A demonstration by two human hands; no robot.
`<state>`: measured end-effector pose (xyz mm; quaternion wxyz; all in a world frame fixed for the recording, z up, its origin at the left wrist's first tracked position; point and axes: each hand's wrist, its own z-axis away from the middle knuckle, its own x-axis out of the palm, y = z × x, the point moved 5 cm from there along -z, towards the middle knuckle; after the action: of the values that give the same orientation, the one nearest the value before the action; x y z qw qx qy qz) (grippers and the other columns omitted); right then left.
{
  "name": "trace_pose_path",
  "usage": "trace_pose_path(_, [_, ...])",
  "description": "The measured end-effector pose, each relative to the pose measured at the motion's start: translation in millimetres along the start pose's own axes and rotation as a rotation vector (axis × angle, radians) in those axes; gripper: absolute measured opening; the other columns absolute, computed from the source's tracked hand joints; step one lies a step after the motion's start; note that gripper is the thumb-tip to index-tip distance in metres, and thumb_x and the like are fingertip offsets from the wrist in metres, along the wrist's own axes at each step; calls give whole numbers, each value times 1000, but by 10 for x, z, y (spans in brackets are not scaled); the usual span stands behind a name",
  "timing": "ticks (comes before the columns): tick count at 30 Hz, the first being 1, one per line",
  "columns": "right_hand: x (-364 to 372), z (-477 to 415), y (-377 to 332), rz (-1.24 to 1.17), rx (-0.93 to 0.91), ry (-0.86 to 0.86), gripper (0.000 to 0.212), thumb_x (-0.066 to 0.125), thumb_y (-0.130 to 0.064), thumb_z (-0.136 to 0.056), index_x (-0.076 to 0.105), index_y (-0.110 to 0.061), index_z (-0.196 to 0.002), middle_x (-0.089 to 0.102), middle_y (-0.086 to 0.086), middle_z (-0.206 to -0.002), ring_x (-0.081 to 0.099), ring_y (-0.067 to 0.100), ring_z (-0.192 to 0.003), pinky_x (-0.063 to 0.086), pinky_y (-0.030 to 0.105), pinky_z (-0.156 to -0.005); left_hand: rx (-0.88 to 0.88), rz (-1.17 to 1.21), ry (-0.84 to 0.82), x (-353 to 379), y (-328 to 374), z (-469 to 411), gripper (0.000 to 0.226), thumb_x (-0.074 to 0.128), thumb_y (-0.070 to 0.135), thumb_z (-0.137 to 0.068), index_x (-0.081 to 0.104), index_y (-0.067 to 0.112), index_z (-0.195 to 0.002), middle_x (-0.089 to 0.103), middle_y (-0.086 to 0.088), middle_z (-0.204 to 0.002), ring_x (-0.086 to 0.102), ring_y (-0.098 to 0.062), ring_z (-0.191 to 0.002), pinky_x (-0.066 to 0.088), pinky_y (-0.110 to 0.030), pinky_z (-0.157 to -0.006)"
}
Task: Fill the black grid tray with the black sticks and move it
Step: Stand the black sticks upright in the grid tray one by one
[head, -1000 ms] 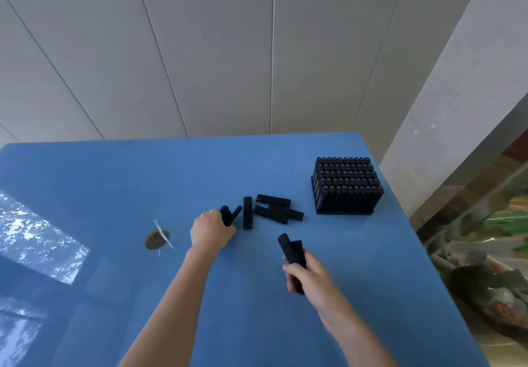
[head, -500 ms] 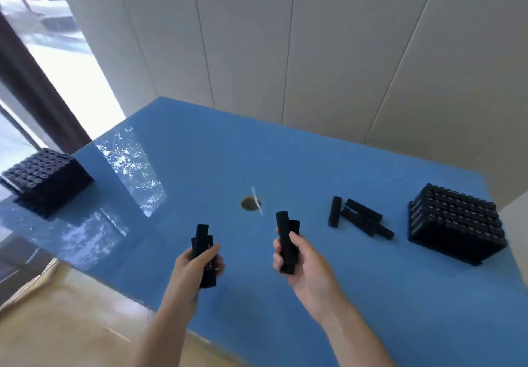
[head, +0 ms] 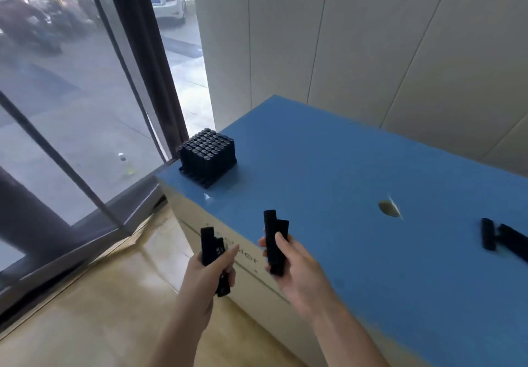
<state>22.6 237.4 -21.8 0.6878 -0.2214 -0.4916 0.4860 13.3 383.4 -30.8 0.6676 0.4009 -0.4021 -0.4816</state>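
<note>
Two black sticks [head: 207,241] are gripped in the left hand [head: 213,269] and two more in the right hand [head: 294,264], neither pair yet slotted into the black grid tray [head: 208,164], with loose sticks [head: 487,234] left well apart from it.

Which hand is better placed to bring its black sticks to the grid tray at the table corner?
Probably the left hand: holding two black sticks, it is nearer the grid tray. The right hand, also holding two, is further right.
</note>
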Motion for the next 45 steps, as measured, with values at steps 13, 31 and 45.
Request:
trace_pose_path(13, [1535, -731, 480, 241, -82, -127, 26, 43, -25, -97, 65, -21, -110, 70, 0, -104, 64, 11, -100, 48, 28, -89, 35, 10, 40, -1058, 544, -675, 32, 73, 21, -76, 47, 8, -61, 43, 0, -47, 41, -15, -42, 33, -25, -45])
trace_pose_path(31, [1609, -2142, -92, 881, -499, 388, 15, 62, -14, -86, 57, -23, -95, 65, -8, -84, 56, 1, -69, 45, 10, -60, -48, 92, 110, -1840, 1139, -2357, 28, 68, 17, -81, 46, 10, -66, 42, 3, -45, 37, -16, -44, 27, -28, -48])
trace_pose_path(45, [2073, -2379, -109, 1268, -728, 753, 17, 74, -18, -77, 63, -16, -90, 65, -13, -83, 57, 1, -67, 50, 15, -66, -123, -72, -282, -1926, 1428, -3212, 25, 67, 18, -82, 49, 12, -67, 43, 3, -46, 39, -13, -41, 27, -24, -46])
